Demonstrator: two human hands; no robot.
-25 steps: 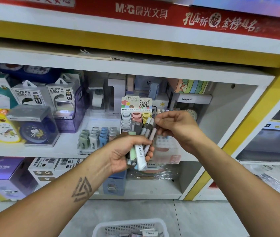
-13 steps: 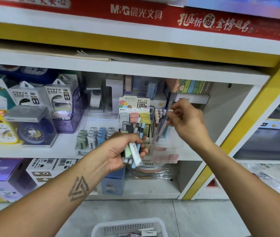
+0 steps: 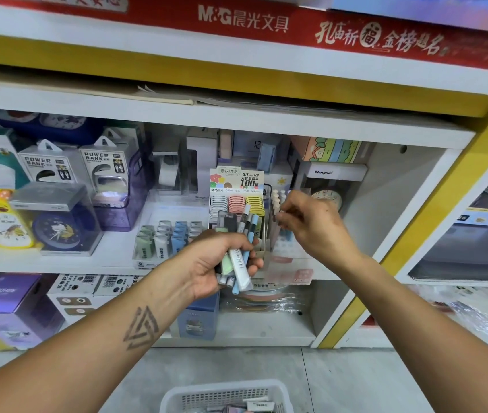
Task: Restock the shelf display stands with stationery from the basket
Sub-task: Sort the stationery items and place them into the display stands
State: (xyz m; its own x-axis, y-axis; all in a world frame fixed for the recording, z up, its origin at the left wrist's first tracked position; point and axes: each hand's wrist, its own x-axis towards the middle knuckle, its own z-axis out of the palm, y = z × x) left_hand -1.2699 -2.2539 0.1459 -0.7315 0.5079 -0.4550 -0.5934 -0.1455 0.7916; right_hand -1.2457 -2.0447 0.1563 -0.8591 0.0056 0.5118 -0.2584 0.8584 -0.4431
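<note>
Pastel pens (image 3: 244,248) bunched, gripped in left hand (image 3: 213,263); right hand (image 3: 308,222) at pen stand (image 3: 278,234), fingers curled, hold unclear; white basket (image 3: 225,396) below.

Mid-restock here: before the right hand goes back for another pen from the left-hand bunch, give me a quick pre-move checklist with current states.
1. Left hand grips the bunch of pens firmly: ok, fingers wrapped round it.
2. Right hand free to take another: cannot tell, fingers curled at the pen stand, and whether they pinch a pen is blurred.
3. Pen seated upright in the stand: cannot tell, fingers hide the slot.
4. Room left in the stand: cannot tell, only a few pen tops show.
5. Lead refill display beside the stand undisturbed: ok, upright.
6. Basket within reach below: ok, stock in it.
</note>
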